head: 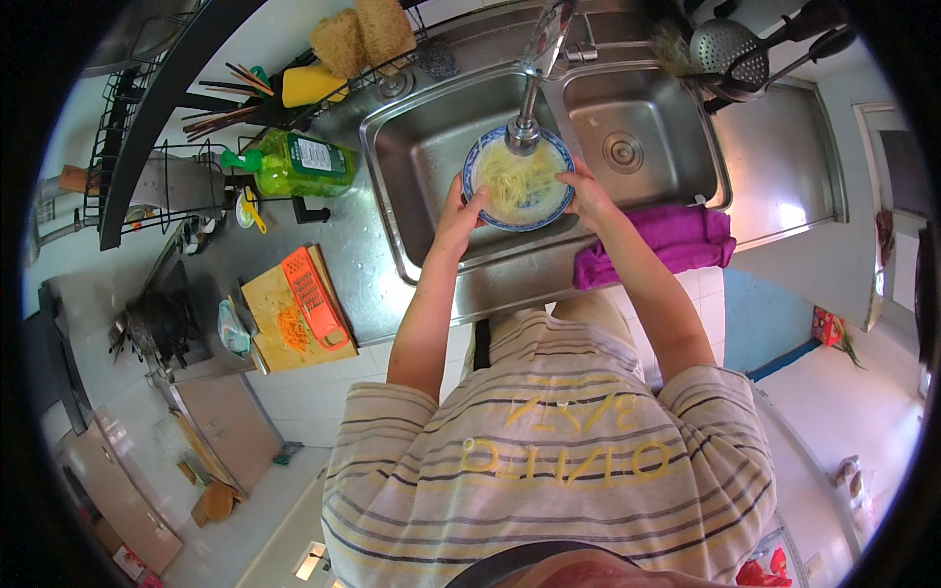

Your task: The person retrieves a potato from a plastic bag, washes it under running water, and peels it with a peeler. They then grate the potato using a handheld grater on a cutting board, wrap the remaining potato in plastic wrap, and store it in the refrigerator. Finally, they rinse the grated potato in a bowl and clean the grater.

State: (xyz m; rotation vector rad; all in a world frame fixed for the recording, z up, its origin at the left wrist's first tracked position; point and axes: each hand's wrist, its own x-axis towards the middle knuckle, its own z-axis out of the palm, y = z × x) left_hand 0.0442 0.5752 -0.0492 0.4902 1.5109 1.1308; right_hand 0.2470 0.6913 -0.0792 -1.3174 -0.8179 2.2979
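Note:
Both hands hold a blue-and-white patterned bowl [519, 218] over the stainless steel sink's left basin [412, 154]. My left hand [464, 213] grips its left rim, thumb on top. On the opposite side my right hand [586, 192] has the rim between thumb and fingers. Pale yellow shreds [511, 180], likely potato, lie in cloudy liquid inside the bowl. The faucet's metal spout [523, 136] hangs right above the bowl's far part and covers some of it. Whether water is running cannot be made out.
A purple cloth [662, 242] drapes over the sink's front edge by my right forearm. Left of the sink stand a green dish soap bottle [305, 165] and a wooden cutting board [276, 353] with an orange grater [312, 294] and shredded carrot [294, 329]. Ladles [731, 62] hang at the right back.

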